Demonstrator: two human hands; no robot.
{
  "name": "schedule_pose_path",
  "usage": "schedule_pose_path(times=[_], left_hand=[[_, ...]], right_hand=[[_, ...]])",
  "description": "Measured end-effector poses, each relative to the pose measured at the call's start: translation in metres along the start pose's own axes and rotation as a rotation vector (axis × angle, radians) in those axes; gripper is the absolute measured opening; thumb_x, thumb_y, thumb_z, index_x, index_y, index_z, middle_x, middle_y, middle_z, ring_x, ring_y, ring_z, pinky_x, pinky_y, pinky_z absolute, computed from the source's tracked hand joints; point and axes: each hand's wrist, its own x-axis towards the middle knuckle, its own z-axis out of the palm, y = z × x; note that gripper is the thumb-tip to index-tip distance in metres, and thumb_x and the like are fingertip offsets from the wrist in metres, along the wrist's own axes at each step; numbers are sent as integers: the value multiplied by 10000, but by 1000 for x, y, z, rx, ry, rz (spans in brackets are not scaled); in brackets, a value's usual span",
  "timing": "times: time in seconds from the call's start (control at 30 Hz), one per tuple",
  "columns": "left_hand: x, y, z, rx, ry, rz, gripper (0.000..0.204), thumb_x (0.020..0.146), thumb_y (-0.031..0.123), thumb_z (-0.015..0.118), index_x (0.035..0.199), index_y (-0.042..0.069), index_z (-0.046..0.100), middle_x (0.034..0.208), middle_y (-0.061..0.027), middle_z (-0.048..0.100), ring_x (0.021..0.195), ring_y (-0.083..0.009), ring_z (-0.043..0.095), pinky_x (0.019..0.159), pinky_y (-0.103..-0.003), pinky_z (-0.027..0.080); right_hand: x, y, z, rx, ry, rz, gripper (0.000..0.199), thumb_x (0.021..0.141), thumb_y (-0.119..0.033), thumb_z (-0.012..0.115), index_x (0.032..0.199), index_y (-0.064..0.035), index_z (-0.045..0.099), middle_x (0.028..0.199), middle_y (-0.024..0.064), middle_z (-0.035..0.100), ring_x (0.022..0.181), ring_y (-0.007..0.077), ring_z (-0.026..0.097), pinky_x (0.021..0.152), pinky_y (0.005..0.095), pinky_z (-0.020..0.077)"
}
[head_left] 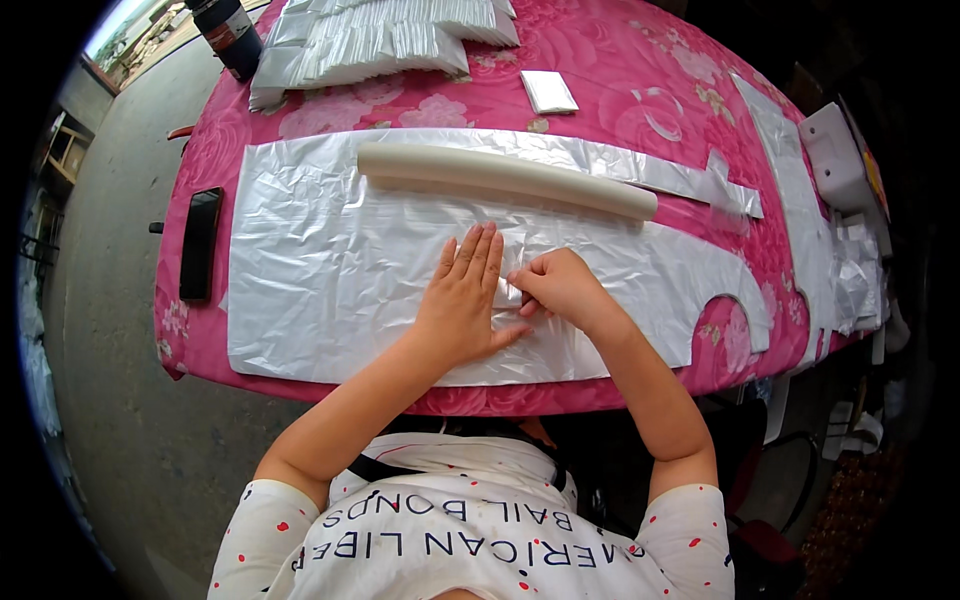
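A large sheet of thin white plastic, shaped like a carrier bag with handle cut-outs [300, 290], lies flat on the table in front of me. My left hand [462, 300] rests on it palm down, fingers stretched out. Between my hands is a small folded white plastic packet [511, 285], partly covered by my fingers. My right hand [555, 287] pinches the packet's right edge with thumb and fingers. Just beyond my hands, a long pale cardboard tube [500, 180] lies across the sheet.
A pink flowered cloth [640, 90] covers the table. Stacked folded packets [380, 45] and a dark bottle [228, 38] stand at the far left; a single packet [548, 92] lies beyond the tube. A phone [201, 245] is at left, more plastic [795, 210] and a white container [832, 155] at right.
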Motion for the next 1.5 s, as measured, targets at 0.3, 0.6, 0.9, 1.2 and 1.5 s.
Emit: schedule_pose_path(times=[0.3,0.6,0.9,1.2,1.5], left_hand=[[-4,-2,-1,-68,103,13,999,750,532,588,1386,-83,123,1455,-238,157,1371,-345,120,1101,-470,80],[-119,-4,-54,-1136,-389,-326,338,845,105,576,1160,-15,549,1052,-134,639,948,-192,622,843,-311,474],[-193,-2,-44,-1657,-135,-1151,303,922,87,476,1179,-73,496,1110,-170,595,977,-207,611,837,-280,501],[-175,5,-64,-836,-122,-755,132,810,95,636,887,-8,659,753,-85,668,583,-174,622,549,-257,495],[-139,10,-80,-559,-26,-388,277,747,38,656,1022,27,627,867,-127,661,751,-221,656,669,-292,525]], right_hand=[[-31,8,-2,-894,289,-291,216,683,-202,700,765,-15,630,706,126,636,662,269,608,627,353,482],[27,2,38,-722,415,-967,482,835,-255,571,1218,21,475,1267,221,453,1182,368,410,1003,429,310],[-27,10,161,-608,-71,-931,566,922,-332,410,1381,-24,289,1456,214,184,1362,349,143,1099,455,102],[-38,-16,111,-800,-418,-1144,185,845,-176,554,904,-13,619,1371,205,342,1343,337,202,1077,462,199],[57,-43,-43,-181,244,-914,101,791,-143,666,837,-54,671,994,99,633,1007,239,565,822,328,446]])
